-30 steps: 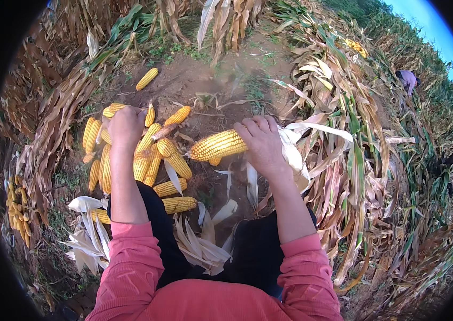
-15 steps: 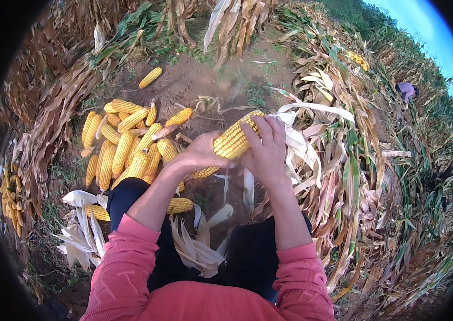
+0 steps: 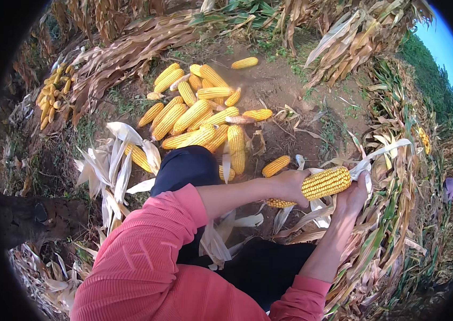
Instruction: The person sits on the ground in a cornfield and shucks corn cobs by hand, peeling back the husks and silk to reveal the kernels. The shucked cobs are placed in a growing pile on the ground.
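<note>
A husked ear of corn (image 3: pixel 327 182), bright yellow, lies across between my hands at the right of the pile. My left hand (image 3: pixel 292 186) is closed at its left end. The tip of a second ear (image 3: pixel 280 203) shows just beneath that hand, and how it is held is hidden. At the other end my right hand (image 3: pixel 353 193) is closed round the ear's base, where pale peeled husk (image 3: pixel 381 155) trails off. Near my left hand a short ear (image 3: pixel 276 166) rests on the soil. A pile of bare ears (image 3: pixel 191 115) lies beyond my left knee.
One ear (image 3: pixel 245 63) sits apart on the soil. Loose husks partly wrap another ear (image 3: pixel 139 158) beside my knee. Farther off are a heap of ears (image 3: pixel 54 93) at left and some ears (image 3: pixel 424 140) at right. Dry stalks (image 3: pixel 376 224) line the right; a person (image 3: pixel 451 188) is beyond.
The view has turned, so the pile sits farther right and up. Both hands, still on the ear, have moved right and down in the picture, and my right hand has shifted to the ear's base.
</note>
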The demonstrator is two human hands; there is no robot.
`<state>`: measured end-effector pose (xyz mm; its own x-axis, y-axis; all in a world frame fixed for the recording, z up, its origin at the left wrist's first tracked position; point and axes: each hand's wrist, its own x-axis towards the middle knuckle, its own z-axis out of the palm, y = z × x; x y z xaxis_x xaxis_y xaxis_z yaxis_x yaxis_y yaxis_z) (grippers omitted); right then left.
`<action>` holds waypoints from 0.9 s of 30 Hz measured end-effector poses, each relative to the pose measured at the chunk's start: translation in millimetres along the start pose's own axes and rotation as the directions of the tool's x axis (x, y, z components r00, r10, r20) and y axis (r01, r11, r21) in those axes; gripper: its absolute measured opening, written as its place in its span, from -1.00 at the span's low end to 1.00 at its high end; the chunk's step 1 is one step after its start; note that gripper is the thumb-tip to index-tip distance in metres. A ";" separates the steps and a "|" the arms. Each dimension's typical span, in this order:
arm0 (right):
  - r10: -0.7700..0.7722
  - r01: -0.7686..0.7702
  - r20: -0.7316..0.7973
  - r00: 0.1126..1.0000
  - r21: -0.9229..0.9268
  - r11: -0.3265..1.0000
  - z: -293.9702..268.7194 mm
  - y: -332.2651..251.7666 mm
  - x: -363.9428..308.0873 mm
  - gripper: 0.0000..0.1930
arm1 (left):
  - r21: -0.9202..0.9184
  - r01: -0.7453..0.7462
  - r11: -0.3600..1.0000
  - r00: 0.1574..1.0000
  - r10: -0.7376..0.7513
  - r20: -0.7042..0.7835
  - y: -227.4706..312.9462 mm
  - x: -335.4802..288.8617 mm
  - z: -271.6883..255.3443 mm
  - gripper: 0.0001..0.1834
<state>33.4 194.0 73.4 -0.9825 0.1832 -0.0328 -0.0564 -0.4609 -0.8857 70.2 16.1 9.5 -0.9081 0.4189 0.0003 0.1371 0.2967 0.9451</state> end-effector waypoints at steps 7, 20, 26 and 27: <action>-0.043 0.030 0.092 0.995 0.140 0.990 -33.6 -17.0 31.5 -0.81 | -0.209 0.025 0.978 0.995 -0.004 0.102 5.3 -1.9 13.3 -0.29; -0.079 0.124 -0.121 0.990 0.435 0.892 1.5 -21.6 29.5 -0.85 | -0.868 0.135 0.477 0.981 0.062 0.186 6.7 -8.2 33.7 -0.39; 0.158 -0.035 -0.037 0.987 0.903 0.429 -9.0 -25.7 14.3 -0.67 | -0.928 0.372 0.001 0.917 0.157 0.367 31.8 -37.7 57.7 -0.52; 0.206 -0.072 -0.052 0.977 0.832 0.550 -25.8 -25.2 28.3 -0.69 | -0.945 0.315 0.091 0.941 0.099 0.323 33.0 -36.8 48.9 -0.51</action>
<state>11.5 233.2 82.8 -0.9625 0.1289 -0.2389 -0.1080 -0.9892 -0.0989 127.5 52.4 24.7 -0.7133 0.7007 -0.0119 -0.6470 -0.6520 0.3953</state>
